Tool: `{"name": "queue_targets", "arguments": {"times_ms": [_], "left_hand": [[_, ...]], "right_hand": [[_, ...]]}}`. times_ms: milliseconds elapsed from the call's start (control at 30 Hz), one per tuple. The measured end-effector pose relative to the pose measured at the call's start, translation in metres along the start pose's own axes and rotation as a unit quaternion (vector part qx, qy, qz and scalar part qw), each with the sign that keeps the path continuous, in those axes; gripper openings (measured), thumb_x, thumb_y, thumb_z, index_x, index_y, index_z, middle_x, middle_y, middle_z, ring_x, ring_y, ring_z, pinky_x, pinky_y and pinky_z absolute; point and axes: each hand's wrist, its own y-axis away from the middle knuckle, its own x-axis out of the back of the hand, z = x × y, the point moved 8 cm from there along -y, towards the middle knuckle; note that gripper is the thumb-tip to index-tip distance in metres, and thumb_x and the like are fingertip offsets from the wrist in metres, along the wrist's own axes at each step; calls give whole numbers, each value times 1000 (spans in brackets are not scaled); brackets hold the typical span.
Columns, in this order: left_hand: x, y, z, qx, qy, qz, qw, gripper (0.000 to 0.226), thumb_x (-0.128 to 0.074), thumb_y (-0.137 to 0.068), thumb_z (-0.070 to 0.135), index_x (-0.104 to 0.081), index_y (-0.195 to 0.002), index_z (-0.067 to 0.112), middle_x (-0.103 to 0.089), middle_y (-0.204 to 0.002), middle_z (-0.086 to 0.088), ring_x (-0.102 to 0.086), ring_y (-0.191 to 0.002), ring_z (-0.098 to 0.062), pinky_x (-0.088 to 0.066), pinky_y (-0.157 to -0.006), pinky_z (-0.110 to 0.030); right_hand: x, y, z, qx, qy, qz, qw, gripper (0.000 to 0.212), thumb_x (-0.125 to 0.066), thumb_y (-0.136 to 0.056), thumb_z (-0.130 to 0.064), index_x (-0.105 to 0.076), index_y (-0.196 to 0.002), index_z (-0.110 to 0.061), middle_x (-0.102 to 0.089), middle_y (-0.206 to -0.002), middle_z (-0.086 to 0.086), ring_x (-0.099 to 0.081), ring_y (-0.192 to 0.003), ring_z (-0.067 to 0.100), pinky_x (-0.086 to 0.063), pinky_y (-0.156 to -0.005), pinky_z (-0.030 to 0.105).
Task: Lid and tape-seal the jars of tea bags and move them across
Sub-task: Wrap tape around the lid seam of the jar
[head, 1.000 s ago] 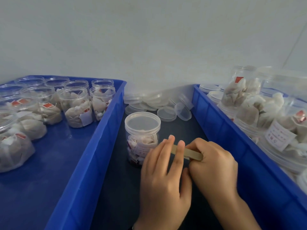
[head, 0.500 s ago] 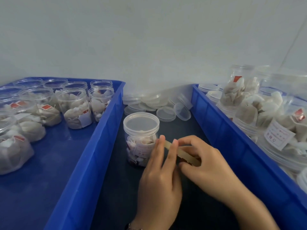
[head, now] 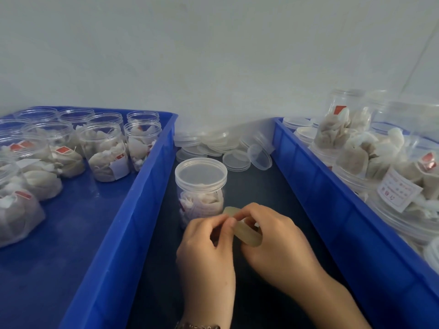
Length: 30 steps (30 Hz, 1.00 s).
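Yellowish tape roll (head: pixel 244 230) sits clamped in the right hand (head: pixel 280 245); left hand (head: pixel 206 248) fingertips pinch its free end. Just beyond stands the lidded tea-bag jar (head: pixel 200 188), unsealed. Tape could tear or restick if pulled crooked.

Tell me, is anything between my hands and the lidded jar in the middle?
Nothing visible. The lidded jar stands directly beyond both hands, left hand and right hand, which hold only the tape roll close to its near side.
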Motion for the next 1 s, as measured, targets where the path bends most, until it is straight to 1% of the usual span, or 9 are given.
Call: {"name": "queue_targets", "arguments": {"times_ms": [67, 167, 300, 367, 433, 600, 733, 900, 1000], "left_hand": [[-5, 0, -3, 19, 3, -21, 1000, 28, -61, -86, 32, -65, -113, 29, -56, -97, 18, -56, -90, -1, -37, -70, -7], [-7, 1, -2, 7, -3, -38, 999, 29, -59, -88, 33, -70, -113, 24, -64, -99, 16, -58, -98, -5, -42, -78, -20], [-2, 3, 2, -20, -28, -13, 999, 15, -69, -82, 26, -77, -92, 19, -71, -82, 7, -65, -79, -12, -52, -63, -31], [-1, 3, 7, -42, -55, -16, 997, 7, -74, -77, 23, -76, -80, 18, -68, -69, 8, -62, -63, -11, -47, -49, -27], [1, 3, 10, -52, -63, -9, 997, 5, -75, -76, 24, -75, -76, 19, -65, -65, 12, -57, -57, -4, -42, -45, -19], [-7, 2, -6, 14, -14, -31, 999, 13, -67, -83, 30, -74, -92, 24, -59, -80, 22, -56, -74, 2, -41, -63, -11], [-12, 0, -15, 53, 9, -58, 997, 3, -63, -86, 28, -65, -88, 29, -60, -82, 20, -58, -80, 1, -41, -64, -9], [-22, -1, -24, 88, 21, -104, 990, 4, -56, -92, 27, -59, -89, 27, -62, -89, 9, -59, -82, -11, -49, -71, -30], [-28, 0, -27, 105, 8, -134, 985, 9, -47, -96, 28, -54, -90, 25, -59, -90, 7, -56, -83, -13, -44, -71, -28]], "right_hand": [[1, 0, -1, 2, 0, 11, 1000, 23, -61, -81, -26, -54, -100, -37, -56, -90, -20, -56, -83, 4, -52, -69, 31], [2, 1, 0, -1, 14, 23, 1000, 19, -61, -82, -28, -56, -98, -36, -56, -86, -19, -56, -79, 4, -52, -66, 30], [1, 1, -1, -1, 22, 31, 999, 19, -62, -82, -30, -56, -99, -36, -58, -88, -19, -57, -81, 4, -52, -67, 30], [1, 1, 0, -4, 23, 38, 999, 21, -62, -82, -30, -56, -100, -37, -58, -89, -20, -56, -81, 3, -52, -67, 28], [2, 1, 2, -10, 23, 44, 999, 22, -63, -82, -30, -56, -101, -38, -57, -89, -20, -56, -81, 2, -52, -67, 27], [2, 1, 2, -12, 40, 44, 998, 27, -64, -80, -27, -56, -104, -37, -54, -89, -22, -55, -82, 2, -51, -68, 26], [2, 1, 2, -12, 48, 36, 998, 28, -63, -79, -24, -56, -104, -36, -55, -91, -20, -56, -83, 3, -51, -69, 27], [3, 1, -1, -6, 53, 31, 998, 28, -63, -79, -24, -57, -104, -35, -53, -90, -21, -56, -84, 4, -50, -69, 26], [2, 1, -2, -5, 54, 28, 998, 28, -63, -79, -24, -57, -104, -35, -52, -90, -22, -56, -86, 4, -51, -70, 28]]}}
